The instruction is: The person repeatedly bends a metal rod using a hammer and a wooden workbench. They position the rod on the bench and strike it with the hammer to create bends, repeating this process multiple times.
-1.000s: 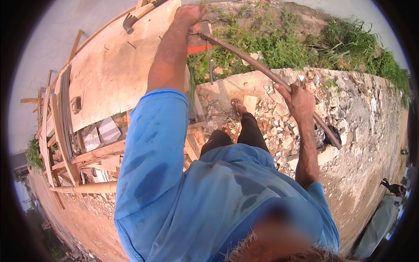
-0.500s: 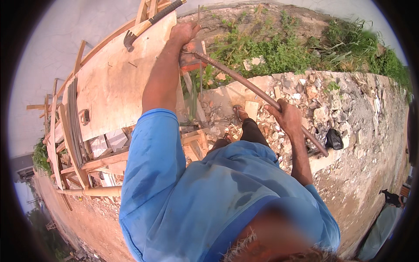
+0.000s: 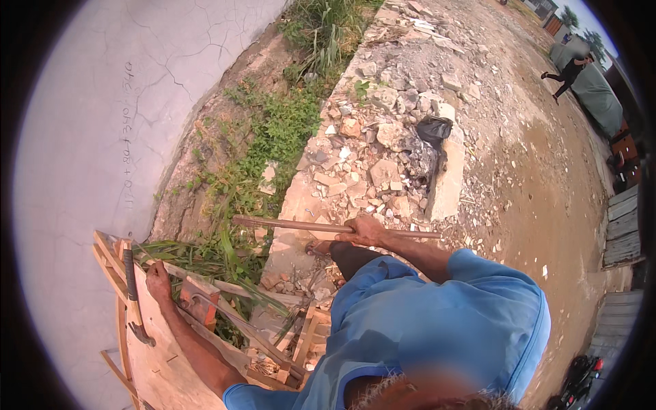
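Observation:
My right hand (image 3: 367, 231) is wrapped round a long rusty metal pipe (image 3: 294, 223), held crosswise over the rubble in front of my body. The pipe's left end hangs free above the plants. At the lower left, my left hand (image 3: 159, 280) is closed at the far edge of a plywood board (image 3: 160, 362), around what looks like a thin metal rod (image 3: 142, 251). Beside that forearm sits a worn orange block (image 3: 199, 302) with a bent bar on it. A claw hammer (image 3: 134, 301) with a black grip lies on the board, left of my hand.
Timber pieces (image 3: 307, 335) stand below the board. A cracked grey wall (image 3: 102, 137) rises at the left, with green plants (image 3: 273, 137) along its foot. Broken rubble (image 3: 383, 171) and a black plastic bag (image 3: 434, 128) lie ahead. A person (image 3: 567, 75) is far right.
The view has swung to the right, putting the board at the lower left. My right hand has drawn the pipe away from the orange block. My left hand stays closed at the board's edge.

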Motion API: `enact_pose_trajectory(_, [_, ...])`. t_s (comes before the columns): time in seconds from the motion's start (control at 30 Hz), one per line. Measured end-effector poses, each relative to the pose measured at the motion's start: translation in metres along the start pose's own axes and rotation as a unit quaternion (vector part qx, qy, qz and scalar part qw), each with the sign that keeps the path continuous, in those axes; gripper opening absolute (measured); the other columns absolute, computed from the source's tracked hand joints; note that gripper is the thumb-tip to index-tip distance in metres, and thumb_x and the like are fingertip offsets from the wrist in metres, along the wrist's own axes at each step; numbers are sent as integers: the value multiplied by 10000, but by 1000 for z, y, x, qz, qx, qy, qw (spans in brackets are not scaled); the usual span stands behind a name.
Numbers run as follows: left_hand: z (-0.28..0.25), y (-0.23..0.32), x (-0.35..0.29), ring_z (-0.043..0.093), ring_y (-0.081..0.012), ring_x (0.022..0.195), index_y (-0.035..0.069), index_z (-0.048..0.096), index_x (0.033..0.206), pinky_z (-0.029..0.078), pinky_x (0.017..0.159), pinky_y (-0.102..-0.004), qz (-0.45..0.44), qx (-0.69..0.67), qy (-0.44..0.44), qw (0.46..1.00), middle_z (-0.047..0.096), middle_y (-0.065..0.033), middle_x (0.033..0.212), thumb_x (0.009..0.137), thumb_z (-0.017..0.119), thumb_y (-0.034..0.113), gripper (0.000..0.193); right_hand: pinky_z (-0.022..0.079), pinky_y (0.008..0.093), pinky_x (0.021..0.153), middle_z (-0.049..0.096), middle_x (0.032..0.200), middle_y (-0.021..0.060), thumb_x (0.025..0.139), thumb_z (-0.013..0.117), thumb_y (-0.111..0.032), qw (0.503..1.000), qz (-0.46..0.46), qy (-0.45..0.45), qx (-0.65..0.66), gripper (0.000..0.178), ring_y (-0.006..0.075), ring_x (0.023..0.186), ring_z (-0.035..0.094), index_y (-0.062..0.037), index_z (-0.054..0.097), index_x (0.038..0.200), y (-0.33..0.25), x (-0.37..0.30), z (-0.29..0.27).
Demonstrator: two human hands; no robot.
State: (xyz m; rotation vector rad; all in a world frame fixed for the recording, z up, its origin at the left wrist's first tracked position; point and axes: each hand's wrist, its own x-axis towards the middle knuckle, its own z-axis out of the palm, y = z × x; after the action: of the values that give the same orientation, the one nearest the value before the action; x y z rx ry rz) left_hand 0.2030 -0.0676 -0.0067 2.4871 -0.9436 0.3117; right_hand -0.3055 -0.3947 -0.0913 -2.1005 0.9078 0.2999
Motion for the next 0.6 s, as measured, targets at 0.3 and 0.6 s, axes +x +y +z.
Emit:
enact_pose_trajectory(0.3, [-23, -7, 25, 391, -213, 517, -12, 454, 660, 323, 521, -408, 49, -73, -87, 992, 394, -114, 583, 990, 529, 302, 461, 556, 446, 823, 730, 1002, 154, 859, 603, -406, 929, 357, -7, -99, 405, 308, 952, 711, -84, 731, 1069, 198, -77, 74])
enact_pose_trajectory(0.6, [-37, 153, -19, 281, -90, 582, 64, 381, 706, 239, 517, -316, -83, -359, -44, 929, 308, 31, 618, 1026, 532, 316, 435, 530, 435, 900, 704, 1135, 147, 873, 558, -287, 907, 393, -127, -86, 407, 285, 1122, 658, -111, 687, 1216, 304, -173, 141])
